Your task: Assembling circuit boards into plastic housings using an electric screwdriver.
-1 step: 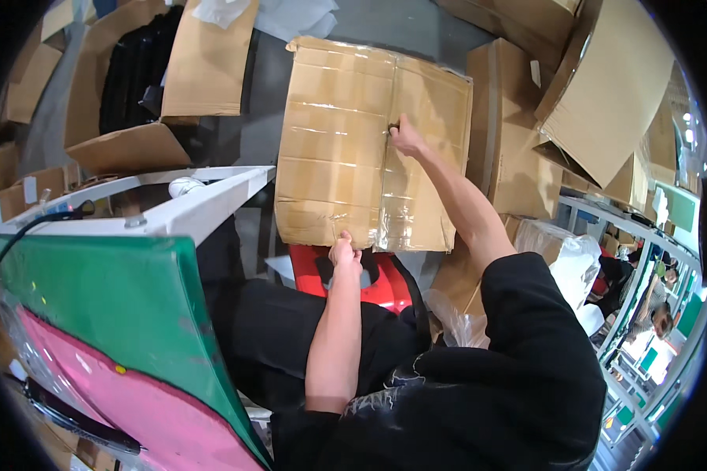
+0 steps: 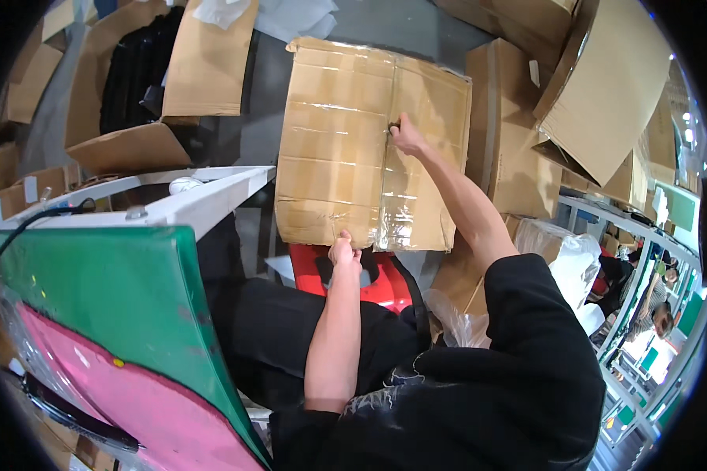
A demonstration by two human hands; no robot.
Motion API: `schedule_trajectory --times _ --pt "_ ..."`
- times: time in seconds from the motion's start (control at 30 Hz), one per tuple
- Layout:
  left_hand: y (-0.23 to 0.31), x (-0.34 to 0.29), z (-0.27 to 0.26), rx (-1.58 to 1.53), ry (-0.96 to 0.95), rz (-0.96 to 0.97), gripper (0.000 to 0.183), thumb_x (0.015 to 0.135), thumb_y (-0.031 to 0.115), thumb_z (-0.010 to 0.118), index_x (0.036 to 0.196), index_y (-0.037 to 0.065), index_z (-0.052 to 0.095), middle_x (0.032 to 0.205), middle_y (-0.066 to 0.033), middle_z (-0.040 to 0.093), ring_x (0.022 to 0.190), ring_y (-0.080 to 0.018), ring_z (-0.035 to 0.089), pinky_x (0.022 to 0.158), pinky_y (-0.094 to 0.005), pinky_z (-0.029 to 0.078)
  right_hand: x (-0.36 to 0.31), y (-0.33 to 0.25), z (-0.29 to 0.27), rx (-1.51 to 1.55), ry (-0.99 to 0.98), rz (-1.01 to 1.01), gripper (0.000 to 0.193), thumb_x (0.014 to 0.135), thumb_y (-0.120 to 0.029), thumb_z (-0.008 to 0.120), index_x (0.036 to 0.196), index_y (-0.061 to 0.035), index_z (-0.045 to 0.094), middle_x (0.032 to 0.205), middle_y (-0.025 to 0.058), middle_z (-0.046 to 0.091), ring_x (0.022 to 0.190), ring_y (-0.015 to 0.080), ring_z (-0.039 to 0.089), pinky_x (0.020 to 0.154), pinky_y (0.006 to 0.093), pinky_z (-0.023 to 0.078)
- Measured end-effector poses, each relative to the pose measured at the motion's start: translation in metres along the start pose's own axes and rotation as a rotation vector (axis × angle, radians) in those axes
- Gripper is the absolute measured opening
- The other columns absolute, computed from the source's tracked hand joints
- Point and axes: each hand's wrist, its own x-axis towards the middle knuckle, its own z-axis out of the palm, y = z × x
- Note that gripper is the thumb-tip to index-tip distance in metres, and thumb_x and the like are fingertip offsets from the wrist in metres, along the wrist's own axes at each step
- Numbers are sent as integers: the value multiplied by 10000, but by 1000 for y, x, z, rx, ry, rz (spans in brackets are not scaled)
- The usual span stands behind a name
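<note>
A large cardboard box (image 2: 334,149), its top crossed by several strips of clear tape, lies in front of me. My left hand (image 2: 345,253) is closed on the near edge of the box, thumb on top. Near the middle of the box top, at the taped seam, is my right hand (image 2: 406,137), its fingers curled. A small dark spot shows at those fingertips; whether it is a tool or a hole I cannot make out. Partly under the near edge of the box is a red plastic object (image 2: 385,292) with a dark opening.
At the left stands a white-framed table with a green mat (image 2: 102,267) and a pink sheet (image 2: 133,381). Beyond it, an open carton (image 2: 126,149) holds a black suitcase (image 2: 136,71). Cartons (image 2: 518,133) crowd the right, beside wrapping film (image 2: 554,243). People work at the far right.
</note>
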Motion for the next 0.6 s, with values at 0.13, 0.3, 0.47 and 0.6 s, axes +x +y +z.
schedule_trajectory --times 0.13,0.3,0.47,0.6 --pt "3 -10 9 22 -76 3 232 867 202 669 1056 97 583 885 -26 609 648 -118 547 496 -254 406 -11 7 -12 12 119 -62 285 892 -198 483 1090 -7 408 913 306 607 858 453 601 782 510 461" --pt "4 1 1 -6 23 -43 182 855 215 685 1012 191 598 814 51 578 626 -95 495 539 -258 380 -78 -18 -1 11 -211 -306 228 897 -209 500 981 -10 427 737 178 541 699 283 564 636 428 463" --pt "-1 -9 7 81 54 0 186 841 205 689 998 122 632 859 5 606 646 -118 520 501 -279 377 -117 46 44 54 -98 -130 253 890 -224 528 972 3 451 744 181 543 712 268 554 645 418 455" --pt "2 -8 8 79 41 5 161 838 178 668 987 134 629 836 8 597 611 -117 502 483 -265 357 -145 52 45 135 -3 -216 270 910 -229 531 1018 1 439 764 184 563 729 278 567 661 414 456"
